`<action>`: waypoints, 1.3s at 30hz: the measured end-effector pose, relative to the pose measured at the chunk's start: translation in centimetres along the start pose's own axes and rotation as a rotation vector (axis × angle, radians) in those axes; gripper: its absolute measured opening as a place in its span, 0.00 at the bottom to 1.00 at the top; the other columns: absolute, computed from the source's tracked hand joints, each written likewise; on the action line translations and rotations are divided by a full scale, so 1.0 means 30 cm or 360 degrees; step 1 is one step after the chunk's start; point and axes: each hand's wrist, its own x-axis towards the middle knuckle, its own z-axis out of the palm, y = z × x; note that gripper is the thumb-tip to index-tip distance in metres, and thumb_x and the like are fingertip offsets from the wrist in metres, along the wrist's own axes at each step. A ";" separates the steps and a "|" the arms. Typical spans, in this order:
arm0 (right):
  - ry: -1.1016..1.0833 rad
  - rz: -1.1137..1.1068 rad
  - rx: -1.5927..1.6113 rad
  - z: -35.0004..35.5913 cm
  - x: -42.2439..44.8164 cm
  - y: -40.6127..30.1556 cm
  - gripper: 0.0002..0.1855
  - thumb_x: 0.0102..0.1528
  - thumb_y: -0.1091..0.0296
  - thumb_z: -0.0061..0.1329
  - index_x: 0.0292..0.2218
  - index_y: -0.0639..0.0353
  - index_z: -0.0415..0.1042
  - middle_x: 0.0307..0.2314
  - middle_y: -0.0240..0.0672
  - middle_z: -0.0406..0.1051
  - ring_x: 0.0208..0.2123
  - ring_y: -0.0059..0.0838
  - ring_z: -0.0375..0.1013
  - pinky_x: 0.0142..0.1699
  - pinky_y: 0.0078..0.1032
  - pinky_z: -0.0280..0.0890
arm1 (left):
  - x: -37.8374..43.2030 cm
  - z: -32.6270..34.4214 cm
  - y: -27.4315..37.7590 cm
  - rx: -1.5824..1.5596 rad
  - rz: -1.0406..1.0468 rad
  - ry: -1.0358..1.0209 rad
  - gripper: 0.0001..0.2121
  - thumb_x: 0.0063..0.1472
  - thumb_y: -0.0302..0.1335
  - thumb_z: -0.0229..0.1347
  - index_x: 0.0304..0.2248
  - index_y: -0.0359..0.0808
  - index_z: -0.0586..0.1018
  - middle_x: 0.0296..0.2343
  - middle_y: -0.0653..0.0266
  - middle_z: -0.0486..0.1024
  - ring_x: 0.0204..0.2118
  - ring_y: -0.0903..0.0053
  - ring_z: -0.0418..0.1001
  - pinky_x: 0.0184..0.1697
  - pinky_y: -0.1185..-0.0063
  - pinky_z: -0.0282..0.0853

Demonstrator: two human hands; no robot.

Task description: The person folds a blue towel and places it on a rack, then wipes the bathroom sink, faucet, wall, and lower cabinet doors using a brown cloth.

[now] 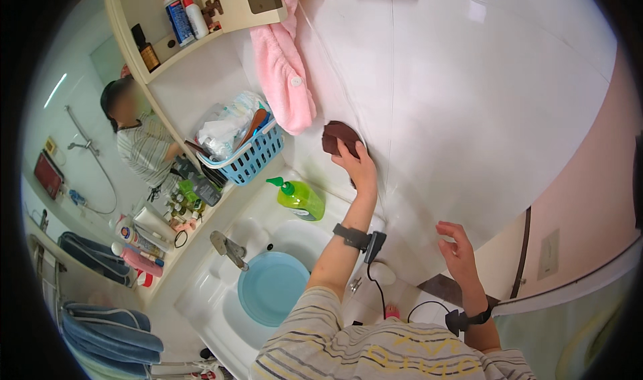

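Note:
My left hand (357,166) presses a dark brown cloth (337,134) against the white tiled wall (442,103). Part of the cloth is covered by my fingers, and a bit of it shows below the wrist side of the hand. Away from the wall cloth, on the right, my right hand (458,254) hangs in the air with loosely bent fingers and holds nothing. Below my left hand stands a green pump bottle (304,201) on the back corner of the white sink (241,327). A pink towel (286,88) hangs just left of the cloth.
A blue basin (274,289) sits in the sink under a metal faucet (228,249). On the ledge are a blue plastic basket (256,154) and several bottles beside the mirror (80,108). Blue towels (108,335) hang at lower left. Wrist-strap cables (377,284) dangle between my arms.

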 end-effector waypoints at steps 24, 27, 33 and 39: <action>-0.0397 -0.0300 -0.0007 -0.100 0.204 -0.051 0.14 0.52 0.79 0.44 0.41 0.58 0.72 0.43 0.36 0.67 0.43 0.28 0.69 0.42 0.21 0.66 | 0.337 0.175 0.656 0.0130 0.1395 0.0146 0.23 0.52 0.22 0.48 0.50 0.33 0.67 0.46 0.34 0.57 0.47 0.44 0.56 0.54 0.59 0.51; -0.0482 -0.0392 -0.0009 -0.075 0.232 -0.087 0.14 0.52 0.79 0.45 0.41 0.58 0.72 0.43 0.36 0.67 0.42 0.28 0.70 0.42 0.22 0.67 | 0.193 0.130 0.653 0.0116 0.1580 -0.0212 0.24 0.48 0.20 0.50 0.48 0.35 0.70 0.45 0.41 0.60 0.46 0.48 0.59 0.51 0.63 0.58; -0.0559 -0.0435 0.0115 -0.028 0.331 -0.120 0.13 0.53 0.80 0.44 0.40 0.61 0.71 0.42 0.37 0.68 0.43 0.28 0.69 0.43 0.23 0.67 | 0.225 -0.003 0.722 -0.0142 0.1222 -0.0418 0.22 0.45 0.17 0.51 0.43 0.36 0.74 0.37 0.54 0.65 0.39 0.60 0.66 0.44 0.75 0.64; -0.0297 -0.0872 0.0296 0.106 0.534 -0.364 0.15 0.54 0.82 0.40 0.44 0.64 0.68 0.42 0.36 0.67 0.44 0.25 0.68 0.44 0.22 0.67 | 0.258 -0.232 0.665 -0.0575 0.0655 -0.0209 0.19 0.50 0.18 0.47 0.45 0.30 0.72 0.41 0.59 0.72 0.45 0.74 0.69 0.51 0.79 0.61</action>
